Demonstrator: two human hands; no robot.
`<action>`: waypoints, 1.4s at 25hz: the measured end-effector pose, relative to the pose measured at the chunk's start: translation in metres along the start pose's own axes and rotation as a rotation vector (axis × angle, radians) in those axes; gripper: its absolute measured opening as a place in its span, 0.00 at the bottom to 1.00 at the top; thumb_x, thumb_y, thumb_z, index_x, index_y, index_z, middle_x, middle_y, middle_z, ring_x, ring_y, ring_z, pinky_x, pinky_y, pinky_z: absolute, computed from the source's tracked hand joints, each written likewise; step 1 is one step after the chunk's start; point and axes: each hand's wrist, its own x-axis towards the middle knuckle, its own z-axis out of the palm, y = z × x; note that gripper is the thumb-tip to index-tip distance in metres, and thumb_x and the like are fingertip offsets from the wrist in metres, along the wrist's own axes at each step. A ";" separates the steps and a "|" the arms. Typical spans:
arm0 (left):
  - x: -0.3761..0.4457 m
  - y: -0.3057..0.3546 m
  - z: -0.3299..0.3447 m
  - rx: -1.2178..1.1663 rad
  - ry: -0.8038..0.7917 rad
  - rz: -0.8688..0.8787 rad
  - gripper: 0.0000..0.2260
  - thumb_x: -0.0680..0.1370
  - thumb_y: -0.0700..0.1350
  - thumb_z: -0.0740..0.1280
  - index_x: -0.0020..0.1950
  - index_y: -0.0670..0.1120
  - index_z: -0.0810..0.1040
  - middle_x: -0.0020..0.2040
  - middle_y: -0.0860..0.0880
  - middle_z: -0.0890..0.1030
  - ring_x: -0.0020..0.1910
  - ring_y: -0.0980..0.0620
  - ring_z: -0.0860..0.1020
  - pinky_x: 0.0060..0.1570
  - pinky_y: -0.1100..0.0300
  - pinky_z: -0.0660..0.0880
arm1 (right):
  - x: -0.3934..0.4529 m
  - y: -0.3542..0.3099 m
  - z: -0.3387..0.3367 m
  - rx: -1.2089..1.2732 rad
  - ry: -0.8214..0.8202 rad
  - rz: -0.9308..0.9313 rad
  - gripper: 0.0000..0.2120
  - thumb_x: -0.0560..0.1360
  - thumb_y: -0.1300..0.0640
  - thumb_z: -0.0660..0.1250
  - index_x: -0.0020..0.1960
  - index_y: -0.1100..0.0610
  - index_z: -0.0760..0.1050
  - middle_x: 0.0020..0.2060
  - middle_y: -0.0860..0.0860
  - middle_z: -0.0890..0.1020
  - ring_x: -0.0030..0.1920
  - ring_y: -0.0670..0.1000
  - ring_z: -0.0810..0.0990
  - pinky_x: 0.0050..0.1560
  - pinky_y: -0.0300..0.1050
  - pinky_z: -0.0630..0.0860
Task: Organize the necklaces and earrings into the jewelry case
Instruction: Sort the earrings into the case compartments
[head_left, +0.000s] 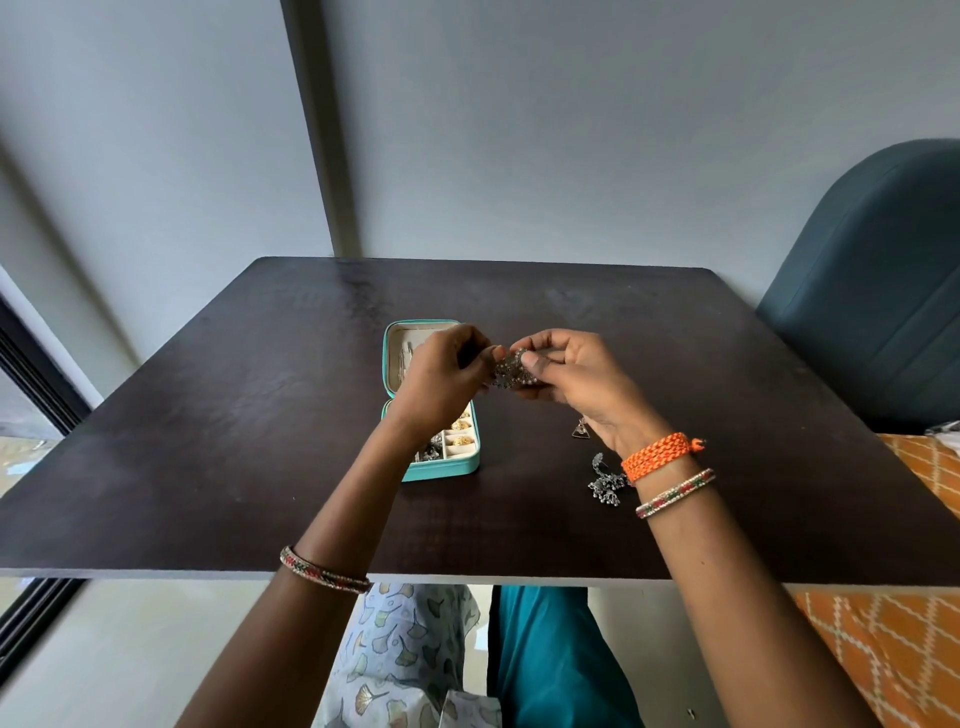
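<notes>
An open teal jewelry case (448, 466) lies on the dark table (208, 441); its lid part (395, 332) points away from me. Gold and silver earrings (460, 440) sit in its small compartments. My left hand (441, 379) and my right hand (566, 374) meet just right of the case, above the table. Both pinch a silver beaded earring (511, 370) between fingertips and thumbs. On the table by my right wrist lie another silver beaded earring (605, 480) and a small triangular earring (580, 429).
A teal upholstered chair (878, 291) stands at the table's far right corner. An orange patterned cloth (904, 649) covers something at the right. The table's near edge runs just above my lap. A grey wall is behind.
</notes>
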 end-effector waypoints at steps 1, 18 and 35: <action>0.002 0.002 -0.003 -0.010 -0.007 0.016 0.07 0.77 0.44 0.68 0.41 0.42 0.77 0.35 0.43 0.81 0.33 0.50 0.79 0.41 0.48 0.78 | 0.001 -0.002 -0.001 0.072 0.011 0.016 0.06 0.77 0.67 0.63 0.47 0.59 0.78 0.41 0.53 0.81 0.45 0.50 0.79 0.43 0.41 0.80; 0.019 0.013 -0.043 -0.181 -0.181 -0.044 0.10 0.77 0.43 0.67 0.48 0.35 0.79 0.37 0.46 0.80 0.35 0.56 0.78 0.38 0.63 0.77 | 0.006 -0.020 0.011 0.322 0.012 0.014 0.04 0.73 0.67 0.67 0.43 0.59 0.77 0.39 0.55 0.81 0.40 0.51 0.81 0.38 0.42 0.82; 0.006 -0.030 -0.052 -0.007 -0.208 -0.458 0.08 0.77 0.40 0.67 0.49 0.35 0.78 0.34 0.47 0.80 0.23 0.60 0.73 0.26 0.69 0.73 | 0.024 0.024 0.048 -0.212 -0.027 0.046 0.06 0.73 0.66 0.69 0.50 0.65 0.80 0.36 0.51 0.80 0.36 0.44 0.77 0.35 0.34 0.78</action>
